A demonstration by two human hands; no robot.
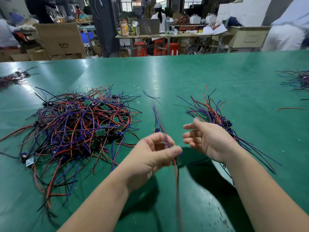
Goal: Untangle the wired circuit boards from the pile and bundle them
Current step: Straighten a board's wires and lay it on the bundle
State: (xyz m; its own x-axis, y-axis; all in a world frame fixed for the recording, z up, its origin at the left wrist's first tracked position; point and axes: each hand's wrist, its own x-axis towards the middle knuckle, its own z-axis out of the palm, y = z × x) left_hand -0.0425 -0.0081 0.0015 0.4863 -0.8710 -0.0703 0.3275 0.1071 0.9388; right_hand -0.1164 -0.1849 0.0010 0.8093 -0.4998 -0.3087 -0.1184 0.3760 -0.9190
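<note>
While beside pile point(78, 124), wire point(175, 164) in hand point(155, 153)

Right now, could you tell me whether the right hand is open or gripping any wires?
Open. The right hand has straight, spread fingers holding nothing; only the left hand pinches wires.

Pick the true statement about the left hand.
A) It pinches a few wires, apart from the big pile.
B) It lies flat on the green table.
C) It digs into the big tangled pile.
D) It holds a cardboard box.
A: the left hand pinches a thin strand of wires beside the big pile, not in it, while the right hand is open and holds nothing.
</note>
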